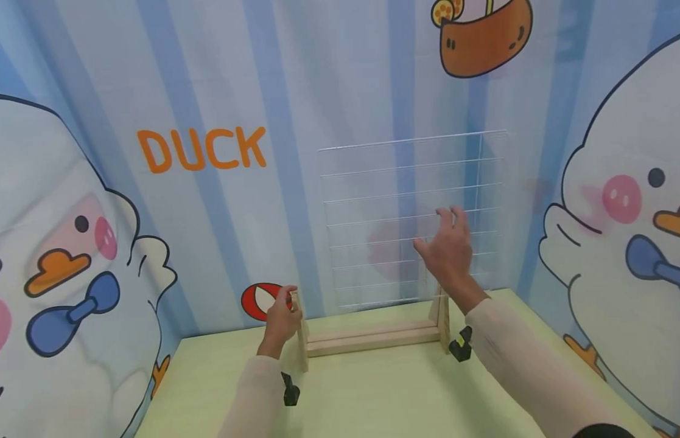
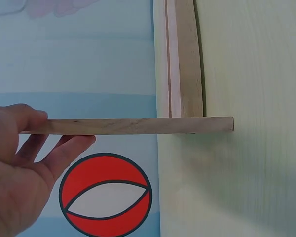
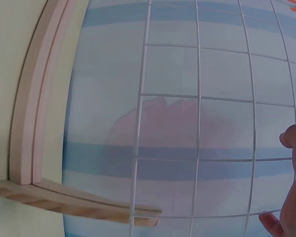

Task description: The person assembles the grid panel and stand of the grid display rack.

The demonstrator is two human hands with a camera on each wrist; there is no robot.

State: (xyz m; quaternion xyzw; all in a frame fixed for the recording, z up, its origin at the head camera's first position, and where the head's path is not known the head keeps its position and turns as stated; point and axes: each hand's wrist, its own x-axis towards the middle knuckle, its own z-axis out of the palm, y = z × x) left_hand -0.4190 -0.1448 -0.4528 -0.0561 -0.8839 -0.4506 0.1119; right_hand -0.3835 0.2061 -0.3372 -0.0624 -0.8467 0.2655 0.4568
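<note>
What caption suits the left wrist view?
The left hand pinches a wooden upright, with a red and white ball printed on the striped backdrop.

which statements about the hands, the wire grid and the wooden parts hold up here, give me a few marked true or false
1. The left hand grips a wooden upright. True.
2. The right hand holds the wire grid. True.
3. The wire grid lies flat on the table. False: it is raised and roughly upright.
4. A wooden crossbar meets the wooden upright. True.
5. The wire grid sits on the wooden crossbar. False: a gap shows between them.
6. The orange lettering reads BEAR. False: it reads DUCK.
</note>
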